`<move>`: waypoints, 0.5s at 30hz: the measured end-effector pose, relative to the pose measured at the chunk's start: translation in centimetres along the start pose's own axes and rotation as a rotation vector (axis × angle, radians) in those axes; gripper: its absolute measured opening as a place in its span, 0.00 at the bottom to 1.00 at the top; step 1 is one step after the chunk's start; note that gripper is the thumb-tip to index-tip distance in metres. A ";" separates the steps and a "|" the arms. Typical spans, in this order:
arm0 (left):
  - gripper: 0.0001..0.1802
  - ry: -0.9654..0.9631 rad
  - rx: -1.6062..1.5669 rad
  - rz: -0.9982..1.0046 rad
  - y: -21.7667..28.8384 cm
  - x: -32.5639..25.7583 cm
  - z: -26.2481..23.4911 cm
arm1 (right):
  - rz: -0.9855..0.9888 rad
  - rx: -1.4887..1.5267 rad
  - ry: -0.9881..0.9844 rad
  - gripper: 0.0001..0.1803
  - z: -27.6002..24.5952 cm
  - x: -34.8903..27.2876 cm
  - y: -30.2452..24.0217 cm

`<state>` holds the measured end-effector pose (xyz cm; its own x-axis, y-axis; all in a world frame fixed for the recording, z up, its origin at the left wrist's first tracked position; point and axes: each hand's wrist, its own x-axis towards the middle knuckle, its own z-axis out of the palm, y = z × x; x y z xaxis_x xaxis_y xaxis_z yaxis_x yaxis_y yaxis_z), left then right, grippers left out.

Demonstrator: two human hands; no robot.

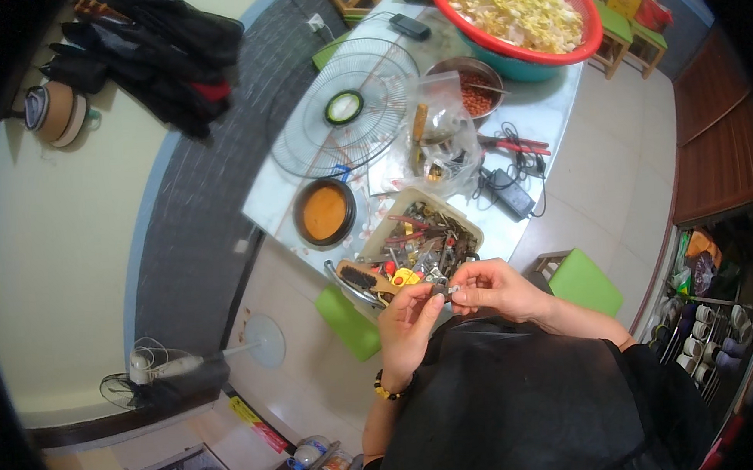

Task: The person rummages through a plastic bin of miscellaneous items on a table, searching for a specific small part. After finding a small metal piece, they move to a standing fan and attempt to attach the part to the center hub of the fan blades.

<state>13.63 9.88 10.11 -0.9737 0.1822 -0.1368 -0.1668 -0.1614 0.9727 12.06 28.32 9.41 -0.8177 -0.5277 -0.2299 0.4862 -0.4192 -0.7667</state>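
Observation:
Close to my body, my left hand and my right hand meet at the fingertips. My left thumb and fingers pinch a small dark piece, too small to name. A small whitish piece shows at my right fingertips. Just beyond both hands is a pale plastic box, filled with loose hardware and tools. Red-handled pliers lie in it. At its near left side rests a wooden brush with dark bristles, next to a yellow piece.
On the table stand a brown round dish, a fan grille, a clear plastic bag and a power adapter. Farther back are a bowl of red-brown bits and a red basket of chopped cabbage. Green stools flank the table.

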 end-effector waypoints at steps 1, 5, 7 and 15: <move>0.16 0.005 -0.015 -0.009 0.1 0.1 0.2 | -0.005 0.000 -0.012 0.08 -0.1 -0.1 0.0; 0.26 -0.105 0.365 0.215 1.4 0.4 0.3 | 0.063 -0.027 -0.073 0.09 -0.9 -0.4 -0.4; 0.29 -0.204 0.709 0.366 2.5 0.4 -0.1 | 0.100 -0.034 -0.116 0.10 -1.2 -0.4 -0.7; 0.26 -0.139 0.658 0.318 3.2 0.1 0.6 | -0.050 -0.133 -0.163 0.06 -0.8 -1.1 -1.2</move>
<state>13.06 9.95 13.32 -0.9235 0.3520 0.1523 0.2896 0.3795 0.8787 12.10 29.97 10.16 -0.7739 -0.6257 -0.0977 0.3925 -0.3528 -0.8494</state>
